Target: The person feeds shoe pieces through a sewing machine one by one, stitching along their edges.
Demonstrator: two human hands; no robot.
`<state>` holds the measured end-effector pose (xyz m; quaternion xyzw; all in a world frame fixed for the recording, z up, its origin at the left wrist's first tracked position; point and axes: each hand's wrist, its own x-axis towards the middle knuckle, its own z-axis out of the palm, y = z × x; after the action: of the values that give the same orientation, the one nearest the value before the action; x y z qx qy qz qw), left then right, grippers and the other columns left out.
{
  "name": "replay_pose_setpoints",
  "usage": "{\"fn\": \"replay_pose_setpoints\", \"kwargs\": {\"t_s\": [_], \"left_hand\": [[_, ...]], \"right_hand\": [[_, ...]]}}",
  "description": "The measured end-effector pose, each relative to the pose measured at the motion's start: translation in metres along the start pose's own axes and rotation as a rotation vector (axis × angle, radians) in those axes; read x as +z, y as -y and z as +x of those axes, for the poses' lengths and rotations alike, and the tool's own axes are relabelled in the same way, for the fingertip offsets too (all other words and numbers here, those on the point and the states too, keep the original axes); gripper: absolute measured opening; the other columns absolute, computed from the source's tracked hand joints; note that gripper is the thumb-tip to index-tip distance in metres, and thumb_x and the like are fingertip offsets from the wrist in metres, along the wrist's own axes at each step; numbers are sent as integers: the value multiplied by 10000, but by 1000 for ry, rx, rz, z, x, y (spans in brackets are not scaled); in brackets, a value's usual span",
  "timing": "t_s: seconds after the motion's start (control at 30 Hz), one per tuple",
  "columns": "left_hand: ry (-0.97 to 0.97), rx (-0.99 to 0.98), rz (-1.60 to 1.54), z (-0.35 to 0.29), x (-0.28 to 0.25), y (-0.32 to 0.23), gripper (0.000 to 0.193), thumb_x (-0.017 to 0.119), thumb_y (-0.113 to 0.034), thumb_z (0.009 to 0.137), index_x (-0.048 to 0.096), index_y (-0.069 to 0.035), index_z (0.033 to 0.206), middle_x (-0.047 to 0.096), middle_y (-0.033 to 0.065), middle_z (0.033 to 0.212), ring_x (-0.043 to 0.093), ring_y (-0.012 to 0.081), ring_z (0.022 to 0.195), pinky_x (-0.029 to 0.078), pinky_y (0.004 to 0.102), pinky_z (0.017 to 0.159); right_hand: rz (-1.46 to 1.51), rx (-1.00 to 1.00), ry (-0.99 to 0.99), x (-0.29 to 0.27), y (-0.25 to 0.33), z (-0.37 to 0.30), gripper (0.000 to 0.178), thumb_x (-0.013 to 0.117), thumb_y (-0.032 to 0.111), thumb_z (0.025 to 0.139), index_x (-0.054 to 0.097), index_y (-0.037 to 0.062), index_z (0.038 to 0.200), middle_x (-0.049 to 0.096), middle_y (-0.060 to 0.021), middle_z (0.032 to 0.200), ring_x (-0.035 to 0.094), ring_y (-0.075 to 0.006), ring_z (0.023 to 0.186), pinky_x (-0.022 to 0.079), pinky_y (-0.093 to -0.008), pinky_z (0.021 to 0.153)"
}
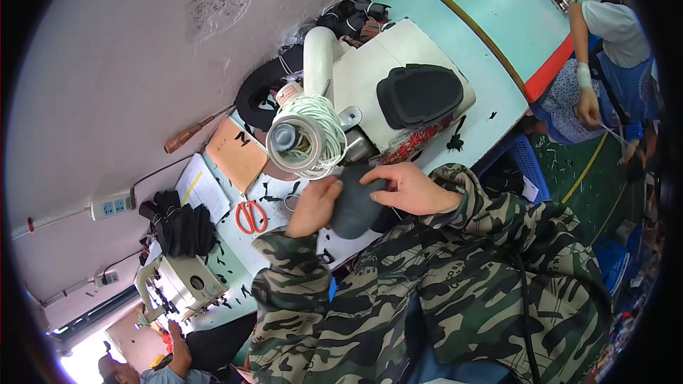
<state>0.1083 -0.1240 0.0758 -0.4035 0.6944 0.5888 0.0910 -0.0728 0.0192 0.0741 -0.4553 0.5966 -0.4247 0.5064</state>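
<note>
A dark grey, rounded, flat piece of material is held between my hands beside the sewing-machine-like unit. My left hand has its fingers closed on the piece's left edge. From the other side, the curled fingers and thumb of my right hand grip its upper right part. Just beyond the piece stand a metal cylinder and a coil of pale cord round the machine head. Several black rounded pieces lie stacked on the white machine bed, farther to the right.
Orange-handled scissors, a tan notebook and papers lie left of my hands. Black scraps dot the white table. Black bundles sit farther left, near another sewing machine. A blue basket stands right. People sit at both sides.
</note>
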Motion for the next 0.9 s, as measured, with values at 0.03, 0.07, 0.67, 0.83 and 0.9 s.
{"fn": "replay_pose_setpoints", "kwargs": {"t_s": [0.03, 0.07, 0.67, 0.83, 0.9], "left_hand": [[-2, 92, 17, 1, -10, 4, 267, 476, -205, 963, 594, 33, 983, 572, 69, 670, 545, 137, 559, 455, 293, 529], [-5, 183, 36, 2, -16, 8, 266, 473, -195, 964, 598, 36, 1003, 602, 72, 716, 560, 133, 645, 478, 296, 621], [-8, 318, 7, -14, 75, -7, 196, 645, -191, 866, 614, -5, 918, 595, 146, 634, 610, 248, 558, 466, 365, 546], [59, 457, -31, -12, 97, -25, 227, 669, -158, 853, 604, 14, 985, 630, 118, 681, 616, 183, 561, 486, 300, 563], [-24, 466, -124, -1, 106, -39, 243, 672, -158, 850, 600, 20, 999, 641, 125, 711, 625, 185, 576, 491, 298, 575]], "right_hand": [[140, 123, 44, 2, 0, -2, 321, 634, 50, 865, 589, -17, 1176, 674, -74, 859, 620, -66, 740, 490, -219, 682], [141, 122, 49, 7, -4, -2, 321, 634, 50, 865, 589, -17, 1176, 674, -74, 859, 620, -66, 740, 490, -219, 682], [-667, -449, -152, -146, 34, 15, 275, 665, 107, 731, 645, 6, 986, 640, -143, 1021, 613, -308, 951, 497, -364, 838], [-776, 110, 54, -182, 29, 80, 698, 792, 262, 636, 546, -46, 1213, 633, -213, 1119, 640, -292, 967, 502, -353, 843], [-777, 204, 207, -176, 17, 95, 683, 811, 354, 606, 606, -76, 1097, 678, -223, 969, 672, -289, 817, 526, -369, 743]]}}
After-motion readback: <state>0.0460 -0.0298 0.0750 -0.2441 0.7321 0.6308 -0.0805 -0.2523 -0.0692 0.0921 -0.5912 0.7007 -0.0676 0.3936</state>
